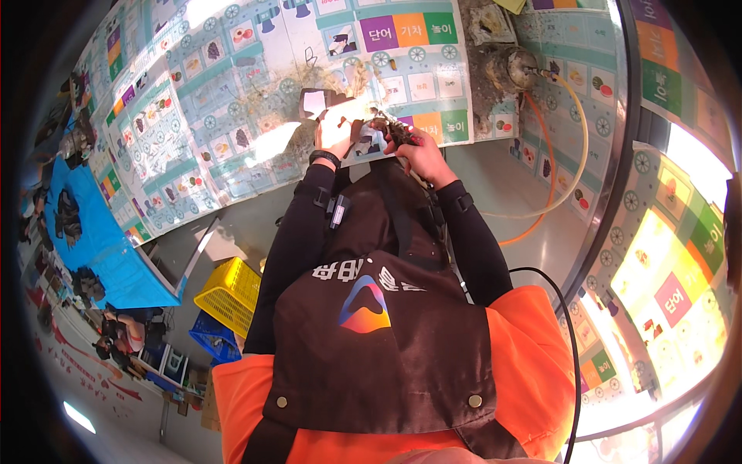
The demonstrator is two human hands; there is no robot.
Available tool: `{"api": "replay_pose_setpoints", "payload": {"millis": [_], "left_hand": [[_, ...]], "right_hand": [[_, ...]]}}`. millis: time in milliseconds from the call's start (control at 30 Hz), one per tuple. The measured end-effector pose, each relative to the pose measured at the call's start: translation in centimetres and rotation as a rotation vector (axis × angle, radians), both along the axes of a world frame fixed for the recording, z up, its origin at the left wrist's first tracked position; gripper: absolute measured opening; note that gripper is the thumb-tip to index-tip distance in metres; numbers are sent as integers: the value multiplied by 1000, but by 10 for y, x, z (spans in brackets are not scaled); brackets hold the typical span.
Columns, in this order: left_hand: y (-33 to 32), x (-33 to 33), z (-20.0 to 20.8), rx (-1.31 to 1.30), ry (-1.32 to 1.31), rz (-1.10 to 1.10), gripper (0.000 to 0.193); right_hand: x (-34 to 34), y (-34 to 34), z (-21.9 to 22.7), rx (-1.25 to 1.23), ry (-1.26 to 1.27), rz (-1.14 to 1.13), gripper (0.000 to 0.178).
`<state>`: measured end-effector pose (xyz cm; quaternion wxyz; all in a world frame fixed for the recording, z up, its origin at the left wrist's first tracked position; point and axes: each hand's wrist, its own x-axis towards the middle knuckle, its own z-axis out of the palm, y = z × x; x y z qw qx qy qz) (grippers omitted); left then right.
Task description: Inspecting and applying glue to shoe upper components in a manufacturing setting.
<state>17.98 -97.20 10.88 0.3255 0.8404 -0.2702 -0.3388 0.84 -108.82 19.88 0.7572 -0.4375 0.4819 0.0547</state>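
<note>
My left hand (332, 136) is closed at the near edge of the table, its fingers on a thin dark brown piece (356, 130). Just to its right, my right hand (427, 158) curls around a dark tool with red parts (399, 133); its exact kind is too small to make out. The tool's dark end points toward the left hand, and whether it touches the brown piece cannot be told. Beyond my left fingers lies a dark flat piece with a white patch (315, 102).
A printed pastel sheet (255, 166) covers the worktable, with brown smears on it. At the right stands a dirty metal fixture (519, 68) with a yellowish hose (585, 131) and an orange hose (551, 166). Lower left are a yellow crate (229, 290), a blue crate (214, 337) and a blue-covered table (104, 240).
</note>
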Motion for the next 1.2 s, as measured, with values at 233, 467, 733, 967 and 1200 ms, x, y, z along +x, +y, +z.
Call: {"api": "replay_pose_setpoints", "payload": {"millis": [233, 467, 733, 967, 1200], "left_hand": [[7, 0, -12, -39, -4, 14, 19], [2, 0, -3, 9, -48, -36, 20], [-1, -1, -1, -59, -14, -15, 24], [2, 1, -8, -3, -4, -30, 26], [0, -1, -3, 31, 18, -3, 25]], "right_hand": [[5, -2, -8, -10, 15, 55, 27], [10, 0, -14, -49, -16, 23, 19], [11, -2, -25, -36, -73, -53, 19], [10, -2, -27, -43, -70, -36, 19], [5, 0, -26, -54, -79, -8, 19]]}}
